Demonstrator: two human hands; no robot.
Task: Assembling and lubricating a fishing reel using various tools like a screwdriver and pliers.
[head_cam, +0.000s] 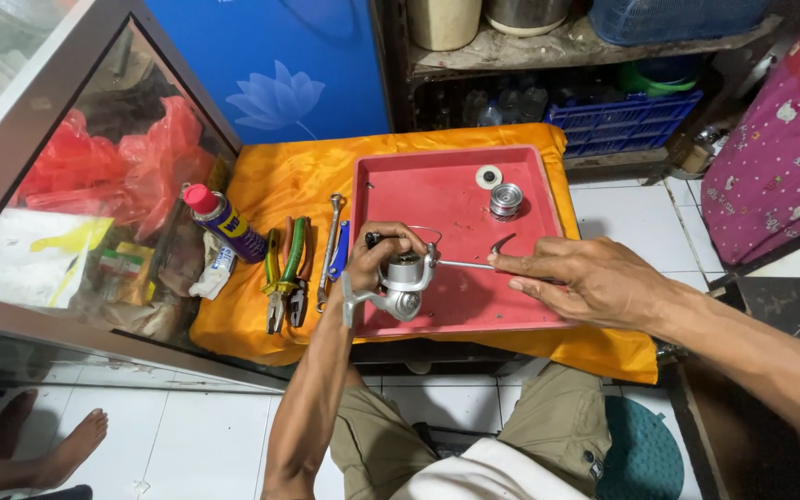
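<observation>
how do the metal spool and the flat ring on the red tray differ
The metal spool is a shiny silver cylinder that stands tall; the flat ring is a pale, low disc with a hole in its middle. The spool looks slightly wider and far thicker than the ring. The ring lies nearer the far rim of the red tray, the spool just in front of it. Both are round, lie loose on the tray, and neither hand touches them.

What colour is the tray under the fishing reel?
The tray is red with a pinkish cast, resting on an orange cloth; the head view shows it best.

White tile floor point(206, 435), blue wall point(270, 65), cluttered shelf point(585, 42)
</observation>
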